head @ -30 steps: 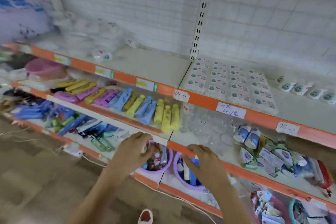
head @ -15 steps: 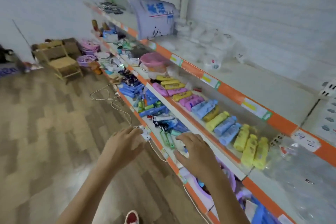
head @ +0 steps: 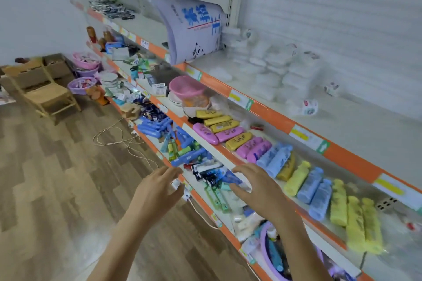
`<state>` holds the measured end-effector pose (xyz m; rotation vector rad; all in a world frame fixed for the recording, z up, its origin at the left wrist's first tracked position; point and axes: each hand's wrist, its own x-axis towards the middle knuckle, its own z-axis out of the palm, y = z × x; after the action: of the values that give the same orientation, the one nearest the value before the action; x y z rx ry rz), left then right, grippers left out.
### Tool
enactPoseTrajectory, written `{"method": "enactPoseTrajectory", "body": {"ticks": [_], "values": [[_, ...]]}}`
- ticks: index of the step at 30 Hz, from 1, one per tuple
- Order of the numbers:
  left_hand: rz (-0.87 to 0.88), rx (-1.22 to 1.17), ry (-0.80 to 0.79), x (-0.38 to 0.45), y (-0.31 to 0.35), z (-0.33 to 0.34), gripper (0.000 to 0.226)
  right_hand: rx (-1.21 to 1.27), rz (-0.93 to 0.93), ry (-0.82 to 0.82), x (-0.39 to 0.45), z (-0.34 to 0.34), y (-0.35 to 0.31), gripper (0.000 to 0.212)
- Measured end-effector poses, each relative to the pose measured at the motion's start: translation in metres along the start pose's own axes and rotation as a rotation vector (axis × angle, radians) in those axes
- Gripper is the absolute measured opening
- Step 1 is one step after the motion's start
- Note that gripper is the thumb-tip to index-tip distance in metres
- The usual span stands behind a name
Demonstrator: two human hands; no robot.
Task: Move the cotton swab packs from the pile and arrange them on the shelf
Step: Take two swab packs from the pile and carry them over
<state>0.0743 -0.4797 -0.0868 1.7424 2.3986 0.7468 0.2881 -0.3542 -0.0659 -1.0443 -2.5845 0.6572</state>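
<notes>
A pile of clear cotton swab packs point(head: 280, 68) lies on the white shelf point(head: 365, 134) with the orange front strip, against the back wall. One loose pack point(head: 307, 107) sits apart at the pile's right. My left hand point(head: 157, 191) hovers low in front of the lower shelves with loosely curled fingers, holding nothing. My right hand point(head: 255, 187) is beside it, fingers spread and relaxed, also empty. Both hands are well below and in front of the pile.
A large blue-printed white bag point(head: 191, 25) leans at the pile's left. Below are coloured bottles point(head: 303, 180), a pink basin point(head: 186, 86) and tubes point(head: 182, 150). A wooden chair point(head: 43, 91), purple baskets point(head: 82, 84) and a loose cord point(head: 118, 139) are on the wood floor at left.
The view has swung left along the shelves, bringing the swab pile, the bag and the floor into sight. Both hands stay empty, now in front of the tubes shelf.
</notes>
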Motion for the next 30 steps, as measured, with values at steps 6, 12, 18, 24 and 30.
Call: {"method": "enactPoseTrajectory", "body": {"ticks": [6,12,18,24,30], "values": [[0.212,-0.049,-0.089,0.113,0.006,0.028,0.031,0.095,0.113,0.126,0.063,-0.036,0.05,0.03],[0.424,-0.113,-0.077,0.257,0.033,0.032,0.042,0.09,0.093,0.374,0.147,-0.111,0.099,0.022],[0.6,-0.158,-0.023,0.39,0.074,0.033,0.056,-0.008,0.191,0.551,0.202,-0.168,0.144,0.02],[0.742,-0.145,-0.102,0.485,0.114,0.064,0.052,-0.113,0.356,0.482,0.242,-0.183,0.176,0.03],[0.819,-0.095,-0.118,0.556,0.142,0.098,0.058,-0.264,0.534,0.493,0.296,-0.18,0.196,0.05]]}}
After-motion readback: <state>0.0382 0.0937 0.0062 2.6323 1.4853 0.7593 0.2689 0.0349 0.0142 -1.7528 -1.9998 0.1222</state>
